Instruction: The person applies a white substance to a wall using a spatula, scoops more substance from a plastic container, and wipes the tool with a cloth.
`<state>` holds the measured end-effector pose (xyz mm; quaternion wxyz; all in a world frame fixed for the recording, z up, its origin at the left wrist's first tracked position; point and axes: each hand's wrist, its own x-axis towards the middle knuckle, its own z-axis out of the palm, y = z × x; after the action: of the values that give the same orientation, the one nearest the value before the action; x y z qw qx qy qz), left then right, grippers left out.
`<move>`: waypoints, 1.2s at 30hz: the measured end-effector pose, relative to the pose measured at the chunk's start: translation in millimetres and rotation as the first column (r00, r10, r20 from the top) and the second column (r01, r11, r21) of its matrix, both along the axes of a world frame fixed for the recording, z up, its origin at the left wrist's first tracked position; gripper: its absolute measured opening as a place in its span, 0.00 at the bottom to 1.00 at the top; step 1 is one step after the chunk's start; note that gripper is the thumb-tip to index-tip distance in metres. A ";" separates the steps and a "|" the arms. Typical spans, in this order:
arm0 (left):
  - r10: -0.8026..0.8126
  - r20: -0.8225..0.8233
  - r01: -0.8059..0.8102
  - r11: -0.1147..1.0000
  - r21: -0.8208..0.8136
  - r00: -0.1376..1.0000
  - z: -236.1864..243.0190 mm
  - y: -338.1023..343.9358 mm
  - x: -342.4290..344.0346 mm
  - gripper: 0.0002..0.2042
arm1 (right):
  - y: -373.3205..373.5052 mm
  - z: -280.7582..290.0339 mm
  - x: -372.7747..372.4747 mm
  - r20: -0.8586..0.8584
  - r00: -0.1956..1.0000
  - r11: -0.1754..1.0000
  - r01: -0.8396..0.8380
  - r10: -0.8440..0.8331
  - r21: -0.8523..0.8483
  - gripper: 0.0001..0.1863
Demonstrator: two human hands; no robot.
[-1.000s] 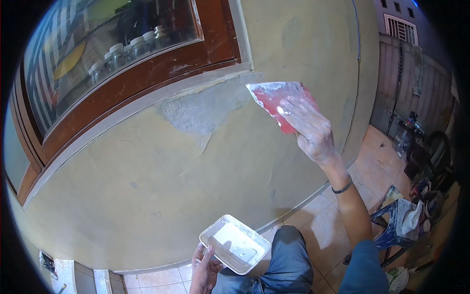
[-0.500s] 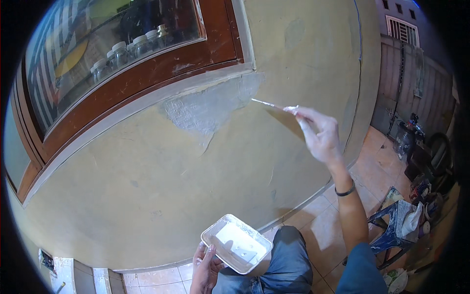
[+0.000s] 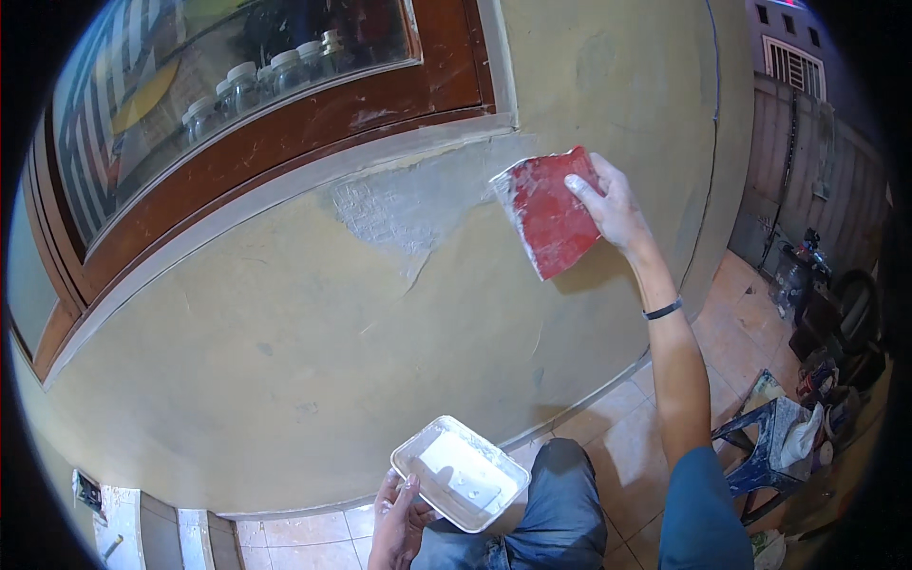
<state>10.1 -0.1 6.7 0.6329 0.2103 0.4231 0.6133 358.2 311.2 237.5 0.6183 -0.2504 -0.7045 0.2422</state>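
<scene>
In my right hand [image 3: 616, 204] is a red putty spreader [image 3: 556, 214], a thin flat sheet with white filler smeared along its left edge. Thumb on its face, I hold it by the right side, with its upper left corner at the right part of a grey bare patch [image 3: 408, 209] in the yellowish wall. My left hand [image 3: 401, 518] grips the left side of a white rectangular plastic tub [image 3: 513, 483] low over my lap. White filler [image 3: 465, 470] covers the tub's bottom.
A brown wooden window frame [image 3: 285, 157] with a pale sill edge runs above the patch; jars [image 3: 242, 87] stand behind the glass. At the right are a blue stool [image 3: 765, 442] with a white cloth [image 3: 803, 435] on it and dark clutter [image 3: 841, 309]. Tiled floor [image 3: 632, 456] lies below.
The spreader has turned from edge-on to showing its broad red face. My right hand has tilted and risen slightly, and my view has shifted a little. The left hand and tub stay in place.
</scene>
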 end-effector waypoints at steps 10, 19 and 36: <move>0.000 0.005 -0.001 0.999 0.034 1.000 7.2 -0.8 1.8 0.23 | -63.5 0.2 10.6 -0.004 0.965 0.952 0.261 -0.263 0.163 0.11; -0.006 -0.007 0.006 1.000 0.021 1.000 1.0 -0.6 -2.1 0.23 | -98.0 -19.8 -25.7 0.042 0.750 0.558 0.452 -0.660 0.696 0.21; 0.008 -0.010 -0.008 0.999 0.039 1.000 10.0 -5.1 1.3 0.24 | -96.4 -35.7 -27.6 0.170 0.600 0.444 0.344 -0.781 0.827 0.28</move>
<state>11.4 -5.2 16.7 0.6240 0.2240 0.4153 0.6229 330.6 214.8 201.8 0.4844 -0.2715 -0.7452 -0.3692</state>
